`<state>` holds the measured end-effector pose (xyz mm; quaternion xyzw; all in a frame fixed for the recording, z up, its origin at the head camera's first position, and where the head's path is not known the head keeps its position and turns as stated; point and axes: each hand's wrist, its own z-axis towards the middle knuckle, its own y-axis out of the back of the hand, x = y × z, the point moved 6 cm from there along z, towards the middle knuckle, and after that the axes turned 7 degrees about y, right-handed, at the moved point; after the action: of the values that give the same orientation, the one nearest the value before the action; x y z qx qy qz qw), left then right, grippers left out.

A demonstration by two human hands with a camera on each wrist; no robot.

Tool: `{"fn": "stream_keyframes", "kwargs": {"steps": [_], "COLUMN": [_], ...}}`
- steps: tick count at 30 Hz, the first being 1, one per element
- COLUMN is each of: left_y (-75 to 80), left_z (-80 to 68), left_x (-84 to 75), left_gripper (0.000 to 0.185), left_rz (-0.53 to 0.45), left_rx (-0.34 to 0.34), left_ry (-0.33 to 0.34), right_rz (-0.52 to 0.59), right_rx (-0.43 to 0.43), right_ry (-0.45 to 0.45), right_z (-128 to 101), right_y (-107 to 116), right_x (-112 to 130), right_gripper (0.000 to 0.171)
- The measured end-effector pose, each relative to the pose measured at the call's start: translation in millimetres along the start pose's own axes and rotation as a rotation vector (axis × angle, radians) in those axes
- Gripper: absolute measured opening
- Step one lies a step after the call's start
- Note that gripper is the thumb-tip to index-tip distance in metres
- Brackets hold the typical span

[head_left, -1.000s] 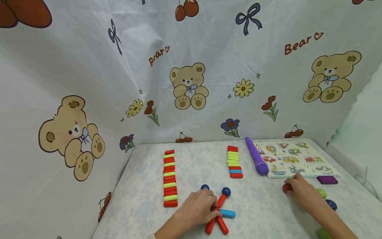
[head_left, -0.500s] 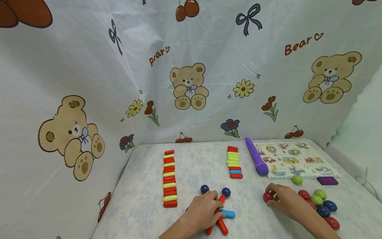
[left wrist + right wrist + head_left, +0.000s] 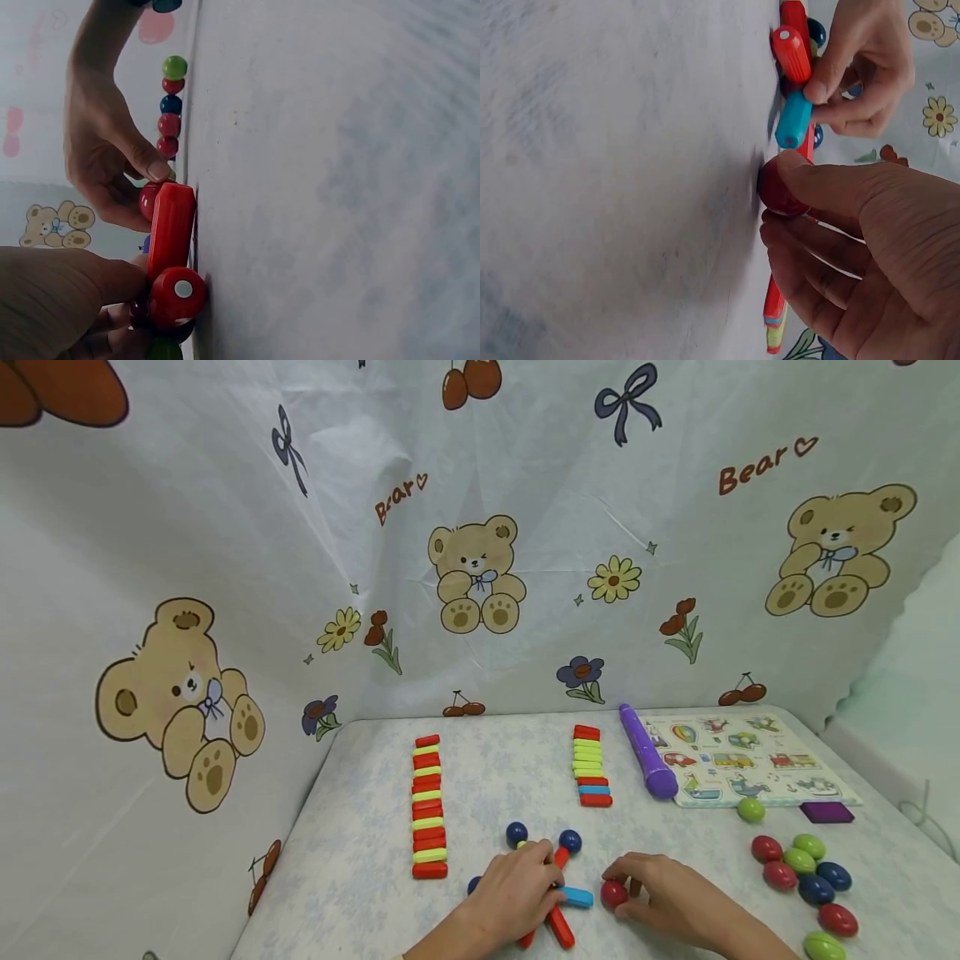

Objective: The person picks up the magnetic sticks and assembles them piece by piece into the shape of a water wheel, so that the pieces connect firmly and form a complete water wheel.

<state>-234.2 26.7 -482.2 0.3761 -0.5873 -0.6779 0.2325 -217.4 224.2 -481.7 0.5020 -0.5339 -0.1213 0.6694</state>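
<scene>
In the head view my left hand (image 3: 517, 885) rests over the middle of a star of toy rods, thumb and fingers pinching its hub. A dark red ball (image 3: 139, 312) shows partly between those fingers in the left wrist view; the rest is hidden. From the hub spread a light blue rod (image 3: 577, 897) and several red rods (image 3: 560, 928). Dark blue balls (image 3: 570, 841) sit at the outer ends of some rods. My right hand (image 3: 663, 897) pinches a red ball (image 3: 780, 187) between thumb and fingers, low over the table, close to the blue rod's free end.
Loose red, green and blue balls (image 3: 799, 860) lie at the right. Behind them are a picture board (image 3: 735, 760), a purple microphone-shaped toy (image 3: 648, 756) and a purple block (image 3: 827, 812). Two columns of rods, one long (image 3: 427, 810) and one short (image 3: 588, 766), stand farther back.
My right hand has carried the red ball leftward from near the picture board to beside the blue rod, uncovering the loose balls. My left hand has stayed at the star's hub.
</scene>
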Motion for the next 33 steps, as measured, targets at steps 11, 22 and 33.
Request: {"fn": "stream_keyframes", "kwargs": {"steps": [11, 22, 33], "left_y": [7.6, 20.5, 24.9], "left_z": [-1.9, -4.5, -6.1], "left_x": [3.4, 16.9, 15.1], "left_gripper": [0.011, 0.027, 0.025], "left_rz": [-0.091, -0.124, -0.047], "left_rx": [0.028, 0.200, 0.136], "left_ry": [0.027, -0.033, -0.053], "right_rz": [0.009, -0.027, -0.042], "right_rx": [-0.006, -0.020, -0.039], "right_ry": [0.003, 0.023, 0.020], "right_z": [5.6, 9.4, 7.9], "right_y": [-7.0, -3.6, 4.8], "right_x": [11.2, 7.6, 3.3], "right_gripper": [0.029, 0.030, 0.036]}}
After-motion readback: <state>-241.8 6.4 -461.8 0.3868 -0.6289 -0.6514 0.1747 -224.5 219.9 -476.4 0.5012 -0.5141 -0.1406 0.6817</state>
